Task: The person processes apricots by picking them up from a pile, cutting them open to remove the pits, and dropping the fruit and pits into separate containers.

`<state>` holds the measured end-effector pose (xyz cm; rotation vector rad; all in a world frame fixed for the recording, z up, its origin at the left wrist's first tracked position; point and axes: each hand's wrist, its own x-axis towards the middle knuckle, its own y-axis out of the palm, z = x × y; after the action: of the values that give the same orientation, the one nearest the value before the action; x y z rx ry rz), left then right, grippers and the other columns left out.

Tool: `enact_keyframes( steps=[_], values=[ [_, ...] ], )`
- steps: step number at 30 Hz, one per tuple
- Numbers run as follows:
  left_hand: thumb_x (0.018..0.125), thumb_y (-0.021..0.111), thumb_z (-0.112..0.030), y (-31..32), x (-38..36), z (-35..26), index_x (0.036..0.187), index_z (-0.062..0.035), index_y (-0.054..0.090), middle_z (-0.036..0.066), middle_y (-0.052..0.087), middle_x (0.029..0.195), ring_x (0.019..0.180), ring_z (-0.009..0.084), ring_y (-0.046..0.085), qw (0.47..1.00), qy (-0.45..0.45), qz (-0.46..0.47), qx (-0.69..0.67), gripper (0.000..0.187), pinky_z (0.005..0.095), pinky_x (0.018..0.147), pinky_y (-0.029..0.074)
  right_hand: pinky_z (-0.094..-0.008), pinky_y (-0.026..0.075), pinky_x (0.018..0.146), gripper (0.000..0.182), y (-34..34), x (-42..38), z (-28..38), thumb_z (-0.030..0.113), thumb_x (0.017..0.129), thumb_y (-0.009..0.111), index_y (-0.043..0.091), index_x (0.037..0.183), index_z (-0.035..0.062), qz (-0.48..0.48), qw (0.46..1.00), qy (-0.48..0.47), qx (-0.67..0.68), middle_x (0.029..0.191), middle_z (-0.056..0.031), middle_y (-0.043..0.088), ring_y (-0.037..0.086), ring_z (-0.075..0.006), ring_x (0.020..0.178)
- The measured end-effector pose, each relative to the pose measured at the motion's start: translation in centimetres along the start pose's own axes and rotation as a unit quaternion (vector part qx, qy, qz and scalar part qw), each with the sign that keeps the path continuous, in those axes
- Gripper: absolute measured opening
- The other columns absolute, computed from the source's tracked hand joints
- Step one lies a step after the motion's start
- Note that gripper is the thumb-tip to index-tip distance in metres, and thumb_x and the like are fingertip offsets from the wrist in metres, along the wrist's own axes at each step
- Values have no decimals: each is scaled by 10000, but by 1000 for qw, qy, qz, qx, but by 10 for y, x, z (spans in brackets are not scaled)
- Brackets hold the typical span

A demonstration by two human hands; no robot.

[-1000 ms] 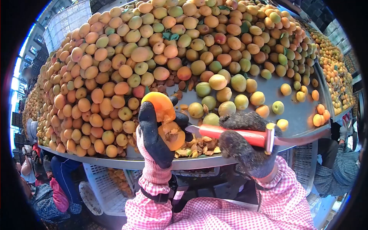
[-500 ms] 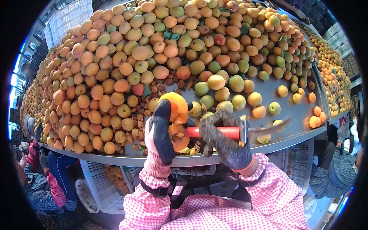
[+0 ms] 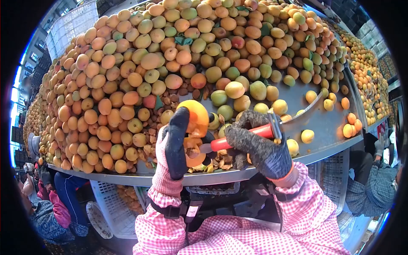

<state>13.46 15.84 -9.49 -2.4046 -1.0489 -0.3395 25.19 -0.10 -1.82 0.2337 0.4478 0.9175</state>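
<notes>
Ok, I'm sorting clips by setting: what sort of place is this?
Probably a fruit-processing workplace: apricot-like fruit heaped on a metal table, white crates below its edge, and a cut-open fruit in the gloved left hand.

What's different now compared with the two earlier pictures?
The right hand has brought the red-handled tool in until its short tip meets the opened fruit; the long blade at its other end has swung upward in the picture. Nothing was let go: the left hand still holds the fruit. The pile looks unchanged.
</notes>
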Motion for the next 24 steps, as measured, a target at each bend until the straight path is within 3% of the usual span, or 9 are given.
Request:
enact_keyframes(
  steps=[7,9,11,12,14,15,16,17,24],
  values=[
    [890,627,-239,-12,-1,-7,1263,-37,513,87,595,1003,808,133,596,939,-256,157,-168,439,256,690,488,-206,475,490,169,-1,8,-26,146,825,706,622,842,0,-23,999,-42,13,699,-42,620,601,-89,577],
    [863,655,-402,13,2,-18,1097,-25,554,42,597,905,721,61,560,900,-364,-47,-234,455,192,573,448,-211,497,566,122,-1,11,-32,107,819,699,645,826,-2,-6,997,52,51,762,-28,628,620,-89,697],
    [877,628,-424,20,-10,-4,1073,-19,573,17,589,819,661,40,535,995,-85,-44,-25,454,177,544,414,-239,508,639,99,13,11,-50,77,809,693,646,858,5,-40,991,-107,-73,869,-12,634,618,-96,788],
    [877,628,-424,17,-7,-5,1073,-19,573,17,589,819,661,40,535,995,-84,-43,-24,454,177,544,414,-290,501,651,183,11,10,-59,69,748,725,633,898,17,-28,858,-317,-402,915,-37,633,627,-159,800],
    [896,619,-326,8,5,-5,1112,33,565,71,607,876,673,136,587,931,-309,-15,-193,422,241,635,482,-315,493,645,233,21,-3,-69,89,730,729,621,924,21,-40,833,-343,-432,887,-53,627,625,-204,777],
    [904,591,-374,6,1,-3,1126,3,554,82,601,850,624,153,576,986,-158,17,-52,439,258,600,490,-340,485,638,282,30,-8,-74,108,711,733,610,951,25,-52,807,-366,-461,858,-69,622,623,-250,755],
    [916,568,-378,1,3,-3,1123,-7,549,85,599,848,620,152,576,930,-295,-11,-221,425,267,585,496,-351,481,664,328,37,-8,-82,130,709,715,600,997,25,12,968,-239,-78,866,-106,598,608,-284,773],
    [927,544,-382,-3,10,-10,1120,-18,545,87,596,846,615,151,575,825,-418,-36,-377,413,275,571,502,-345,484,671,347,47,-8,-91,154,724,705,586,1021,21,-29,990,-134,-24,878,-110,593,610,-275,782],
    [939,501,-422,6,17,-16,1117,-28,533,103,634,930,713,162,614,812,-346,-89,-462,433,288,589,526,-194,502,474,141,17,5,-45,139,911,593,583,925,-2,-33,988,-46,147,782,-67,610,590,-91,600]
  ],
)
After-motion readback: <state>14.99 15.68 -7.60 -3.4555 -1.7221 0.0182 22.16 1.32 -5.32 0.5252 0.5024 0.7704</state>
